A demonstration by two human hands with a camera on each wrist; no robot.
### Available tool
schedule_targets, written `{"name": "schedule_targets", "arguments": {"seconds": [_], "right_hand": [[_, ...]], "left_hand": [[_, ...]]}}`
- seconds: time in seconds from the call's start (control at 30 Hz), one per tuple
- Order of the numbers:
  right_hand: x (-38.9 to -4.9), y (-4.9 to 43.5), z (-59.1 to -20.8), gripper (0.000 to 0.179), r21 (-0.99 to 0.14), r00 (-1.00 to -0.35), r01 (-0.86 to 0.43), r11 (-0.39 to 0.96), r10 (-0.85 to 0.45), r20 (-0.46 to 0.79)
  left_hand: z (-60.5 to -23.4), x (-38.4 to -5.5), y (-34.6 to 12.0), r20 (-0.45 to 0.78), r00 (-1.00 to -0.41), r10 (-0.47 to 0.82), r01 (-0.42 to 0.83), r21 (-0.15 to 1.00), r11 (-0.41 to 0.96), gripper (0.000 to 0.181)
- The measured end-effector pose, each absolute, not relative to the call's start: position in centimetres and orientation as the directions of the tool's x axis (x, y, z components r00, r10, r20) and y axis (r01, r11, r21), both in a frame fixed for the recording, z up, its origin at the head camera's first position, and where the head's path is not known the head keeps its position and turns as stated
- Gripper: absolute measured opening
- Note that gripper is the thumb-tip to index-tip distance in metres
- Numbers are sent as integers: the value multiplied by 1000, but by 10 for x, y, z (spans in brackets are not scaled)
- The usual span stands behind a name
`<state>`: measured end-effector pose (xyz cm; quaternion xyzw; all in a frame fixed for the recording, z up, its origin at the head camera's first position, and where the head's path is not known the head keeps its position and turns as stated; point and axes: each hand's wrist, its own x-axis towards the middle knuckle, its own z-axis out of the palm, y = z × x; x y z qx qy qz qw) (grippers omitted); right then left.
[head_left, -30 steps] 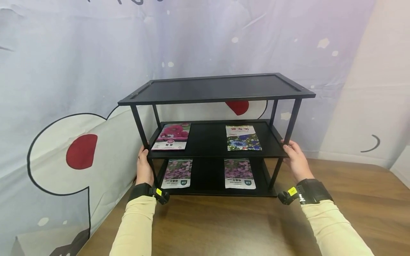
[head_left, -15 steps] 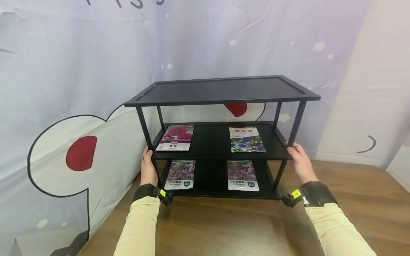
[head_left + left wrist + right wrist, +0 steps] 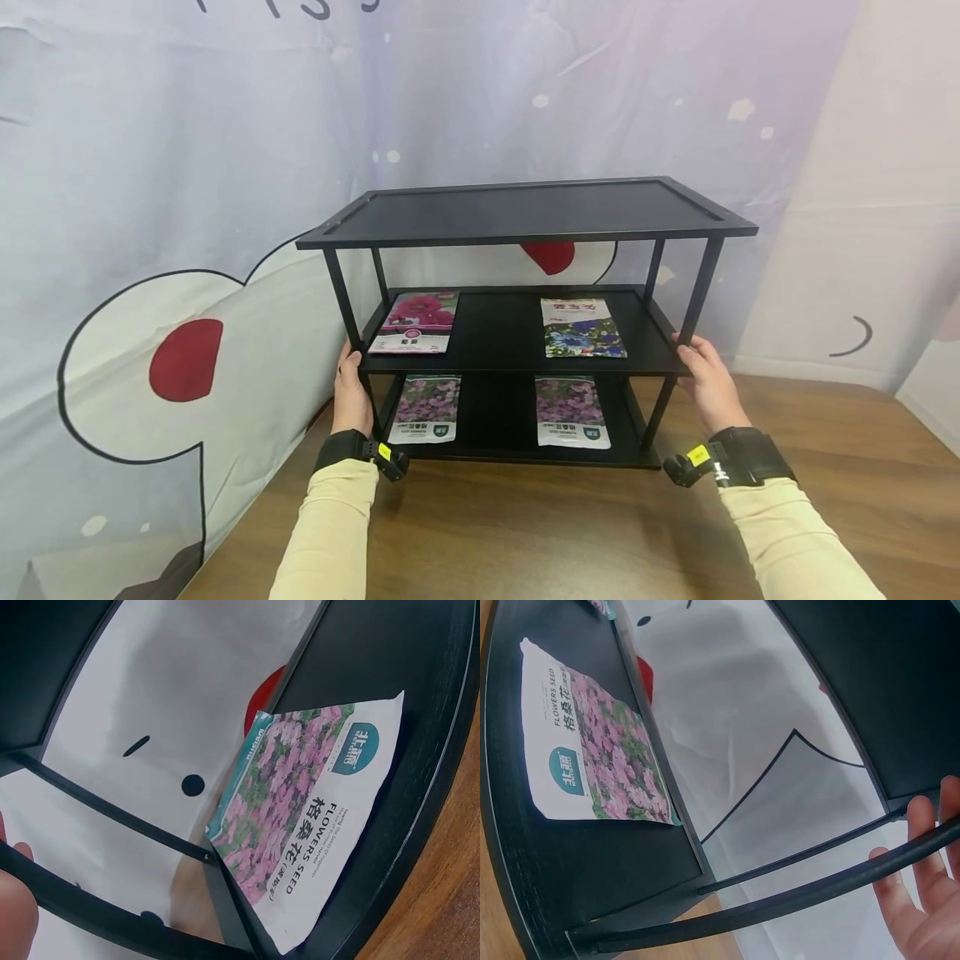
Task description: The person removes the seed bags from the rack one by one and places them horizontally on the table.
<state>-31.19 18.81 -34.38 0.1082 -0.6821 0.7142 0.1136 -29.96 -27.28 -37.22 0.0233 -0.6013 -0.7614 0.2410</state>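
Observation:
A black three-tier rack stands on the wooden table in the head view. My left hand holds its left side at the middle shelf, thumb at the front post. On the opposite side my right hand grips the front right post at the same height; in the right wrist view its fingers reach behind that post. Two seed packets lie on the middle shelf: one with a magenta flower, one with blue flowers. Below them are two matching pink-flowered seed packets, the left one and the right one.
Behind the rack hangs a pale printed cloth, which also runs along the left side of the table. The brown wooden table extends in front of the rack and to its right.
Rack and packets have shifted slightly to the right together with both hands, which keep their hold. The movement is smaller over the last half second.

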Motion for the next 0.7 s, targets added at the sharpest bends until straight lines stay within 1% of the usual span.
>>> {"name": "schedule_targets", "arguments": {"seconds": [0.2, 0.37, 0.53, 0.7], "right_hand": [[-312, 190, -346, 22, -949, -949, -315, -33, 6, 315], [-312, 191, -345, 17, -947, -948, -317, -52, -4, 317], [-311, 191, -344, 18, -952, -952, -304, -24, -10, 305], [-312, 192, -344, 21, -955, -955, -295, -12, -14, 295]], "left_hand": [[-373, -300, -273, 241, -883, -404, 323, 935, -149, 50], [-374, -300, -273, 222, -877, -425, 313, 936, -158, 53], [-375, -302, -274, 245, -872, -424, 339, 927, -161, 52], [-371, -302, -274, 251, -882, -398, 336, 929, -158, 50]]}}
